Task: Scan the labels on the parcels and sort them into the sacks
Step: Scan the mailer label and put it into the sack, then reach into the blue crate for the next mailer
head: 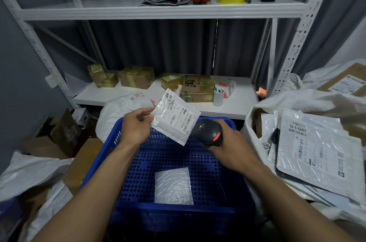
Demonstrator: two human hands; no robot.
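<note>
Head cam: left hand (134, 128) pinches small white parcel (174, 117) by its corner, label up, over the blue basket (178, 212) at 12 o'clock; right hand (227, 142) grips black scanner (208, 132) (red light on) just beside it, 1 o'clock. 2nd parcel (173, 186) lies flat in basket, 6 o'clock. White sack (297, 101) w/ labelled parcels at 3 o'clock.

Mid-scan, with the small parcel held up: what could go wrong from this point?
The left hand pinches the parcel by one corner, so it could sag or slip into the basket. Its label carries several barcodes; the scanner in the right hand might read the wrong one.
</note>
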